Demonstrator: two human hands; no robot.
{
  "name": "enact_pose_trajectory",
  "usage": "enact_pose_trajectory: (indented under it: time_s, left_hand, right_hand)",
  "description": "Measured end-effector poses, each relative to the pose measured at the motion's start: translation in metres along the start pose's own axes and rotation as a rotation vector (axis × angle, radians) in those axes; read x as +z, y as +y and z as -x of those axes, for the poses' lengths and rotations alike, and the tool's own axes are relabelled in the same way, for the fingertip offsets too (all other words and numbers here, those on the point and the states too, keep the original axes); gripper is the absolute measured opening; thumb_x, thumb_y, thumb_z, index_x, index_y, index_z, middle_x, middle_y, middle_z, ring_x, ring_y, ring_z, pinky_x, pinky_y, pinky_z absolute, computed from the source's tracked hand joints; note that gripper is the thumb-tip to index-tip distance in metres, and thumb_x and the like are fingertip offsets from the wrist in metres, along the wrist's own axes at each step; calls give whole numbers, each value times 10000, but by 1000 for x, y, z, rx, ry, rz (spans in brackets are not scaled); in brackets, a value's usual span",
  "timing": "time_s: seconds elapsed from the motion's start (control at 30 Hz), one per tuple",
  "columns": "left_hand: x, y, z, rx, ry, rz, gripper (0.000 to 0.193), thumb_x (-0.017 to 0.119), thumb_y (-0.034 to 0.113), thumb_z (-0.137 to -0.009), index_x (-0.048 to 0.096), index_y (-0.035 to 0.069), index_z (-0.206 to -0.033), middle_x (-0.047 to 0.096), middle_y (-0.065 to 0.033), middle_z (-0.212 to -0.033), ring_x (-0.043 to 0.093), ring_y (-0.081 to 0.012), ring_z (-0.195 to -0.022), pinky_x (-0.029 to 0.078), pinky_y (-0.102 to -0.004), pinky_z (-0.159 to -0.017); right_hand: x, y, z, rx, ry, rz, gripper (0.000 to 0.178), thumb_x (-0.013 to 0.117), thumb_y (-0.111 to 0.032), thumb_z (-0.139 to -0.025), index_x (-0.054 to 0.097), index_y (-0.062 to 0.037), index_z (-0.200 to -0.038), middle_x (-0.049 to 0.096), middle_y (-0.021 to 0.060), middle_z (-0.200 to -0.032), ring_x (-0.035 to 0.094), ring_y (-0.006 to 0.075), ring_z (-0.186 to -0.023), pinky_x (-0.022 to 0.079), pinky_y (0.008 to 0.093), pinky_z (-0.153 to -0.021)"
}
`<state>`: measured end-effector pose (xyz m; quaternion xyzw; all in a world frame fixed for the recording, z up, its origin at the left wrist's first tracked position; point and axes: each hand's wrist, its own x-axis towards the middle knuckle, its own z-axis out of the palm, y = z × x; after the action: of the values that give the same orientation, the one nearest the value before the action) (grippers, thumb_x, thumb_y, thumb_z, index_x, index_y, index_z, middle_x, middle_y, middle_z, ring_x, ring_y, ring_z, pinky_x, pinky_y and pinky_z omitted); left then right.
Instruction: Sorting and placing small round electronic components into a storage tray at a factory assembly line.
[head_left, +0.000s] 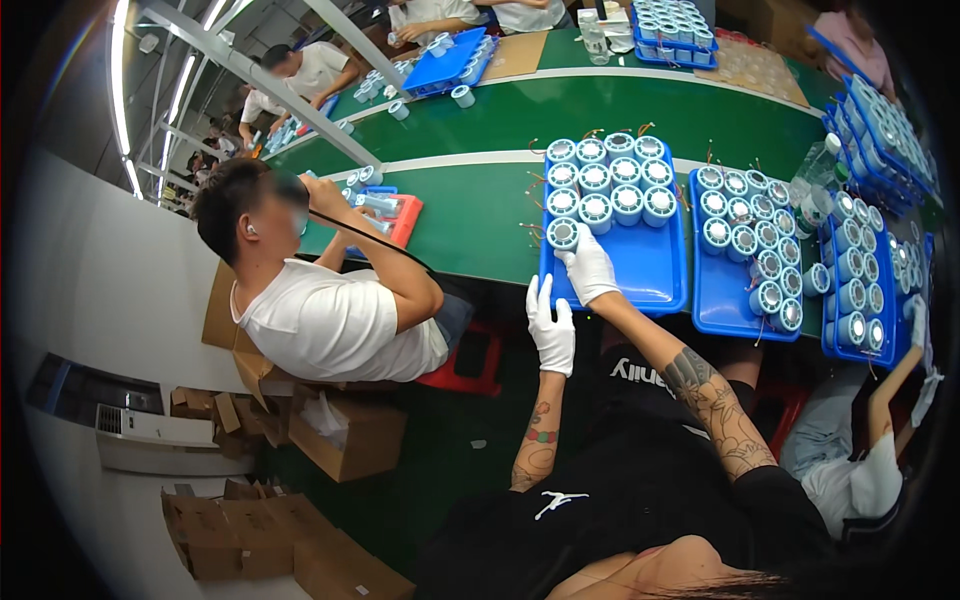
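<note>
Gloved right hand (588,265) grips a round white-and-blue fan unit (562,234) at the near left corner of the blue tray (640,265), fingers partly hiding it. Gloved left hand (551,325) hangs flat and empty just off the tray's near edge; fan details are too small to read.

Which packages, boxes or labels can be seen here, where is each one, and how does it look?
Open cardboard boxes: on the floor behind the seated co-worker, brown, flaps up.
Flattened cartons: lower left floor, brown, stacked.
Cardboard sheet: far side of the green table, flat, tan.
No labels or screens can be made out.
</note>
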<state>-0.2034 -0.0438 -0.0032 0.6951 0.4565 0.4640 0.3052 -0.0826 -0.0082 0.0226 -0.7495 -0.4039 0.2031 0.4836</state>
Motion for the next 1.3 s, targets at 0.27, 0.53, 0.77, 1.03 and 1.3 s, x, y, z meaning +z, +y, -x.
enact_pose_trajectory:
  time_s: [0.27, 0.53, 0.77, 1.03, 1.3]
  left_hand:
    - [10, 3, -10, 246, -6, -194, 473, 535, -36, -770, 562, 14, -1241, 477, -186, -1368, 446, -368, -1263, 356, -428, -1050]
    - [6, 15, -4, 300, 14, -379, 451, 529, -68, -765, 594, 45, -1197, 518, -146, -1337, 465, -327, -1257, 336, -420, -1055]
    - [11, 49, 9, 363, -8, -199, 462, 525, -109, -736, 618, 68, -1152, 591, -117, -1231, 520, -307, -1203, 322, -431, -1054]
    - [22, 107, 31, 347, -70, 183, 409, 510, -137, -759, 640, 49, -1100, 631, -92, -1104, 585, -267, -1091, 429, -367, -961]
    - [64, 157, 12, -529, -904, 1213, 488, 545, 277, -957, 419, -22, -1322, 582, -166, -1148, 606, -234, -956, 479, -317, -880]
  right_hand:
    - [-10, 4, -5, -8, -70, 256, 281, 607, -144, -837, 543, -61, -1097, 660, 160, -987, 645, 357, -836, 493, 399, -720]
    - [-149, -8, 24, -177, 155, 40, 158, 553, -94, -862, 631, -70, -998, 654, 149, -754, 595, 328, -587, 484, 401, -568]
    - [-212, 100, -10, -205, 303, 1011, 302, 630, -97, -809, 585, -112, -1107, 633, 67, -927, 630, 241, -716, 519, 324, -634]
    - [-234, 63, 19, -294, 263, 578, 326, 655, -123, -787, 580, -110, -1104, 610, 64, -1128, 630, 241, -847, 519, 313, -708]
    - [-275, -66, 81, -489, -424, 306, 378, 618, -21, -765, 589, -79, -1138, 594, 92, -1194, 622, 208, -953, 506, 275, -781]
